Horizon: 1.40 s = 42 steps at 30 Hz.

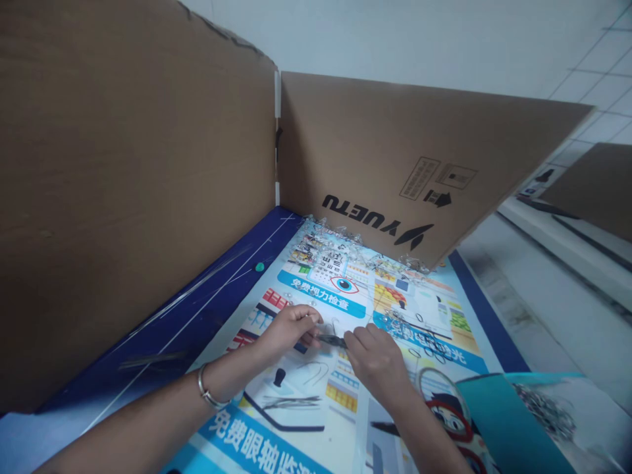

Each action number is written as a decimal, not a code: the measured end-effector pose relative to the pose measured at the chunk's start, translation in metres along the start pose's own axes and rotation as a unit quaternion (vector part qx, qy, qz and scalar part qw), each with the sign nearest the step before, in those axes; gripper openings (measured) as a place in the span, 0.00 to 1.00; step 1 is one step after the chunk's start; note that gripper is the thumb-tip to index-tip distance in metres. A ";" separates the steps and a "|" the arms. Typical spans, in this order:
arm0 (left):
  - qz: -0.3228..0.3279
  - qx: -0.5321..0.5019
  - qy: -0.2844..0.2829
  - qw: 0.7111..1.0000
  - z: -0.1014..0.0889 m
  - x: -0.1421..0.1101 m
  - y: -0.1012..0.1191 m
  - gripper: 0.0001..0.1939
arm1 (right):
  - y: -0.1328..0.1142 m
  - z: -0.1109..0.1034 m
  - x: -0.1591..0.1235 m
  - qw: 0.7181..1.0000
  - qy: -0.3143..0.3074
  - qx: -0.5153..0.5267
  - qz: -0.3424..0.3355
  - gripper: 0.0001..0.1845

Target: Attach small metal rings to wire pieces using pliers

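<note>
My right hand is closed around pliers, whose dark jaws point left toward my other hand. My left hand, with a metal bracelet on its wrist, pinches at the tip of the jaws; a thin wire curves up there, partly hidden by the fingers. Below my hands, a small bundle of cut wires lies on the printed poster sheet. To the right of my right hand are several dark wire loops.
Clear, shiny wired pieces are heaped along the far edge. Cardboard panels wall the back and left. Long wires lie on the blue surface beside a green dot. At right, a teal-edged bag holds tangled metal pieces.
</note>
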State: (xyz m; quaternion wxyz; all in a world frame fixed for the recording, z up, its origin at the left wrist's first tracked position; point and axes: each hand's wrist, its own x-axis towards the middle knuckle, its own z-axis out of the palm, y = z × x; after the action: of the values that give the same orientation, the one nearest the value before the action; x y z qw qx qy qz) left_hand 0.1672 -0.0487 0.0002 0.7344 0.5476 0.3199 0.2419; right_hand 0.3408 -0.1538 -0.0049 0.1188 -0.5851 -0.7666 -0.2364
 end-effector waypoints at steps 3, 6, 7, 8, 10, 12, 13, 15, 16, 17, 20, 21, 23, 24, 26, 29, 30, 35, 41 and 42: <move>-0.014 -0.008 0.005 1.000 0.000 0.000 0.001 0.10 | 0.000 0.004 -0.001 1.000 -0.011 0.001 0.013 0.07; -0.029 -0.018 0.016 0.999 -0.001 0.003 -0.002 0.11 | 0.000 0.008 0.000 1.000 -0.011 -0.007 0.024 0.07; -0.029 -0.020 0.020 0.999 -0.002 0.004 -0.004 0.11 | 0.000 0.008 0.000 1.000 -0.004 -0.012 0.026 0.06; -0.026 -0.021 0.023 0.999 -0.003 0.006 -0.006 0.11 | -0.001 0.008 0.001 0.999 0.006 -0.018 0.029 0.05; -0.016 -0.022 0.028 0.999 -0.005 0.008 -0.011 0.12 | -0.003 0.006 0.001 0.998 0.032 -0.029 0.034 0.04; -0.007 -0.019 0.033 0.999 -0.006 0.009 -0.014 0.12 | -0.006 0.004 0.002 0.997 0.062 -0.039 0.030 0.05; -0.005 -0.017 0.035 0.999 -0.007 0.009 -0.015 0.12 | -0.007 0.003 0.002 0.996 0.072 -0.041 0.024 0.06; -0.006 -0.011 0.039 0.999 -0.006 0.008 -0.014 0.12 | -0.011 0.001 0.002 0.996 0.079 -0.045 0.007 0.06; -0.010 -0.009 0.042 0.999 -0.005 0.006 -0.012 0.12 | -0.013 0.001 0.002 0.996 0.077 -0.047 0.000 0.07; -0.016 -0.008 0.046 0.999 -0.004 0.005 -0.011 0.12 | -0.015 0.001 0.002 0.996 0.073 -0.051 -0.006 0.07; -0.037 -0.010 0.054 0.998 0.000 0.002 -0.007 0.11 | -0.018 0.002 0.002 0.995 0.066 -0.068 -0.022 0.08; -0.036 -0.009 0.052 0.998 0.000 0.002 -0.007 0.11 | -0.019 0.002 0.002 0.995 0.067 -0.074 -0.026 0.08; -0.021 -0.004 0.042 0.999 0.001 0.001 -0.009 0.11 | -0.020 0.002 0.002 0.994 0.069 -0.084 -0.032 0.09; -0.014 -0.004 0.037 0.999 0.001 0.000 -0.010 0.11 | -0.020 0.002 0.003 0.993 0.069 -0.087 -0.033 0.09; -0.013 -0.012 0.030 0.999 0.001 0.000 -0.013 0.11 | -0.021 0.001 0.003 0.993 0.067 -0.087 -0.037 0.09; -0.025 -0.037 0.027 0.999 0.002 -0.001 -0.013 0.11 | -0.022 0.001 0.004 0.994 0.067 -0.082 -0.040 0.09; -0.030 -0.043 0.028 0.998 0.003 -0.001 -0.012 0.11 | -0.022 0.001 0.004 0.994 0.068 -0.080 -0.040 0.09; -0.050 -0.060 0.053 0.996 0.006 -0.002 -0.003 0.11 | -0.020 0.000 0.003 0.994 0.065 -0.081 -0.045 0.10; -0.048 -0.071 0.051 0.995 0.007 -0.003 -0.003 0.11 | -0.020 0.001 0.004 0.993 0.065 -0.085 -0.048 0.09; -0.046 -0.072 0.046 0.995 0.006 -0.003 -0.004 0.10 | -0.020 0.001 0.004 0.993 0.065 -0.085 -0.050 0.09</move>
State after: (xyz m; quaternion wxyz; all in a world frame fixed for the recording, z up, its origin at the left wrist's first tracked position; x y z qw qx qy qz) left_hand 0.1699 -0.0562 -0.0016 0.7669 0.4662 0.3596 0.2554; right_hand 0.3205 -0.1543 -0.0081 0.1059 -0.5376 -0.7625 -0.3440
